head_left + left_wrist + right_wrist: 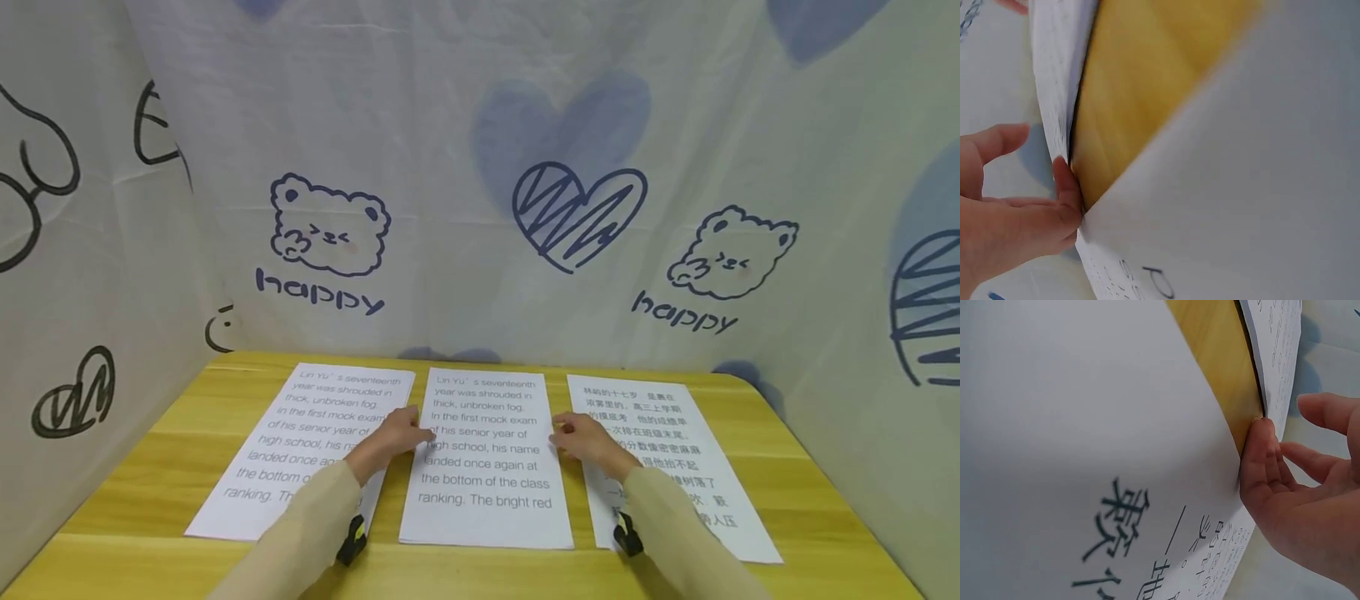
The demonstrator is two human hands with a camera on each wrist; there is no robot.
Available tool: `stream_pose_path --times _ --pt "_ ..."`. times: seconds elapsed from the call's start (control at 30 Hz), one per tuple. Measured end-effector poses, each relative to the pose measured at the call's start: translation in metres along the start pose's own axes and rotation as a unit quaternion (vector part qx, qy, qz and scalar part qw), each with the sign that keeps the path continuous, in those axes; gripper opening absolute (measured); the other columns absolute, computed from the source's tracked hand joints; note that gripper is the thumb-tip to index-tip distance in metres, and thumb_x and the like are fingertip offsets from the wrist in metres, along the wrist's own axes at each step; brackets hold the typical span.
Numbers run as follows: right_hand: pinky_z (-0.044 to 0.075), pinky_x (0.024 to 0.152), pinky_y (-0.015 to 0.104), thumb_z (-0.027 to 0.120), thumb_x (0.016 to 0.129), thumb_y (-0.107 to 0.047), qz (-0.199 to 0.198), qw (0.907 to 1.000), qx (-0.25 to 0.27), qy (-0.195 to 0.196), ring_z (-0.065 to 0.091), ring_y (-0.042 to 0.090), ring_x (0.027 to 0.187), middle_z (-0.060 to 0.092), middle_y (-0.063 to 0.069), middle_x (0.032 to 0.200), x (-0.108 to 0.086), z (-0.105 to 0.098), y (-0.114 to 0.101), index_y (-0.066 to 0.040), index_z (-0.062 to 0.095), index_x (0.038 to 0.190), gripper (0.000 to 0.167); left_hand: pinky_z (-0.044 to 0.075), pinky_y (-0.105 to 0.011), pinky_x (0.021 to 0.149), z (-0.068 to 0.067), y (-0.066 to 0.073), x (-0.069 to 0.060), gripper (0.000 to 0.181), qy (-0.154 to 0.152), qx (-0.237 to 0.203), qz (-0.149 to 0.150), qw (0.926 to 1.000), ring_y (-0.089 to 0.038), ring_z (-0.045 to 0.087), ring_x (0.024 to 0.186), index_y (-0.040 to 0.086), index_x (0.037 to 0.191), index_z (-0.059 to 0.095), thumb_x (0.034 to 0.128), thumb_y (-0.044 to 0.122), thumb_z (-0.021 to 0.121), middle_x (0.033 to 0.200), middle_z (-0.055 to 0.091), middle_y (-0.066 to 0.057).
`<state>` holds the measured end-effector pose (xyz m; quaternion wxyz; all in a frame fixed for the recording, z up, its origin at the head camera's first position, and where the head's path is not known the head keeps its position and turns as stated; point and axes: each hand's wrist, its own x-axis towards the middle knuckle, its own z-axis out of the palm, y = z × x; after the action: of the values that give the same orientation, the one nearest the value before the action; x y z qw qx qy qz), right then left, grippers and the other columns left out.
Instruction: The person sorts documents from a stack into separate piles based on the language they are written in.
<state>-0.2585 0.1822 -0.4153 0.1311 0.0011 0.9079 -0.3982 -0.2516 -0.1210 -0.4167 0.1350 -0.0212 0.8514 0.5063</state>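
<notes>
A stack of printed English sheets (486, 458) lies in the middle of the table, between both hands. Beside its left edge is my left hand (390, 442), thumb held apart from the fingers; in the left wrist view, the fingertips (1063, 172) meet the stack's side. My right hand (591, 443) is at the opposite edge. In the right wrist view its fingertips (1261, 428) touch that side, with the thumb (1322, 409) raised away. Neither hand pinches the paper. The forearms cover parts of the outer sheets.
More English sheets (262, 508) lie to the left, and sheets with Chinese text (637, 396) to the right. All lie flat on a yellow wood-grain table (480, 575). A white curtain (450, 167) with hearts and bear drawings surrounds the back and sides.
</notes>
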Motion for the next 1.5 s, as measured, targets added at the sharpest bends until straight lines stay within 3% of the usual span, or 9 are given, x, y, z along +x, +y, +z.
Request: stream_pose_path --times 0.1,0.23,0.33,0.43,0.67,1.07,1.27,1.37,1.5 --pt "0.050 0.074 0.033 0.062 0.092 -0.012 0.002 1.0000 0.006 -0.005 0.056 0.019 0.079 0.059 0.014 0.106 0.001 -0.001 0.000 0.004 0.051 0.134 0.046 0.043 -0.043 0.093 -0.003 0.001 0.002 0.046 -0.014 -0.019 -0.012 0.9997 -0.029 0.053 0.095 -0.012 0.127 0.048 0.0874 0.006 0.063 0.117 0.053 -0.023" --pt "0.044 0.064 0.029 0.060 0.092 -0.010 -0.011 0.9998 0.013 -0.011 0.050 0.019 0.070 0.053 0.008 0.081 0.003 -0.001 -0.001 -0.001 0.060 0.100 0.012 0.037 -0.046 0.104 -0.006 0.001 0.006 0.068 -0.019 -0.013 -0.028 0.9993 -0.034 0.054 0.103 -0.017 0.141 0.030 0.0871 0.008 0.064 0.141 0.037 -0.034" --pt "0.041 0.060 0.028 0.060 0.092 -0.009 -0.015 0.9996 0.019 -0.014 0.047 0.018 0.065 0.047 0.006 0.072 0.004 0.000 -0.001 -0.003 0.053 0.086 0.010 0.036 -0.046 0.104 -0.005 0.000 0.007 0.071 -0.013 -0.003 -0.035 0.9993 -0.035 0.056 0.106 -0.017 0.142 0.029 0.0862 0.008 0.066 0.144 0.032 -0.034" --pt "0.041 0.060 0.027 0.060 0.092 -0.008 -0.013 0.9996 0.018 -0.017 0.047 0.018 0.065 0.046 0.005 0.071 0.005 0.000 -0.001 -0.002 0.057 0.094 0.008 0.038 -0.046 0.103 -0.003 -0.001 0.006 0.071 -0.009 0.000 -0.039 0.9992 -0.036 0.056 0.108 -0.015 0.142 0.030 0.0861 0.009 0.066 0.144 0.034 -0.034" --pt "0.043 0.060 0.027 0.059 0.092 -0.007 -0.009 0.9997 0.007 -0.023 0.048 0.018 0.064 0.048 0.008 0.074 0.007 0.000 0.004 0.009 0.049 0.136 0.047 0.042 -0.045 0.097 0.000 0.002 0.005 0.064 -0.006 0.000 -0.031 0.9995 -0.032 0.054 0.104 -0.013 0.140 0.037 0.0866 0.009 0.065 0.137 0.044 -0.030" --pt "0.043 0.060 0.027 0.059 0.093 -0.007 -0.006 0.9997 -0.005 -0.021 0.047 0.018 0.064 0.047 0.008 0.074 0.008 0.002 0.001 0.007 0.047 0.138 0.049 0.045 -0.038 0.085 -0.001 -0.001 0.007 0.059 -0.003 -0.001 -0.025 0.9997 -0.026 0.053 0.089 -0.013 0.138 0.042 0.0871 0.008 0.064 0.129 0.050 -0.026" --pt "0.043 0.060 0.027 0.060 0.092 -0.009 -0.001 0.9998 -0.006 -0.018 0.048 0.018 0.064 0.048 0.008 0.079 0.009 0.002 0.003 0.006 0.048 0.138 0.050 0.038 -0.028 0.070 0.003 0.000 0.008 0.057 -0.003 -0.016 -0.043 0.9989 -0.017 0.040 0.066 -0.011 0.137 0.044 0.0879 0.008 0.063 0.114 0.054 -0.018" --pt "0.041 0.059 0.026 0.059 0.093 -0.010 0.007 0.9998 -0.005 -0.017 0.048 0.018 0.062 0.051 0.009 0.080 0.010 0.003 0.003 0.005 0.047 0.139 0.051 0.037 -0.028 0.072 0.004 0.001 0.008 0.060 0.002 -0.005 -0.049 0.9988 -0.017 0.040 0.067 -0.012 0.139 0.041 0.0880 0.010 0.063 0.123 0.050 -0.022" --pt "0.042 0.060 0.026 0.060 0.092 -0.010 0.005 0.9999 0.001 -0.013 0.048 0.018 0.063 0.053 0.009 0.082 0.009 0.004 0.002 0.005 0.047 0.139 0.050 0.037 -0.028 0.069 0.004 0.002 0.008 0.051 0.007 0.004 -0.050 0.9987 -0.018 0.040 0.066 -0.011 0.132 0.049 0.0886 0.012 0.063 0.102 0.053 -0.018"
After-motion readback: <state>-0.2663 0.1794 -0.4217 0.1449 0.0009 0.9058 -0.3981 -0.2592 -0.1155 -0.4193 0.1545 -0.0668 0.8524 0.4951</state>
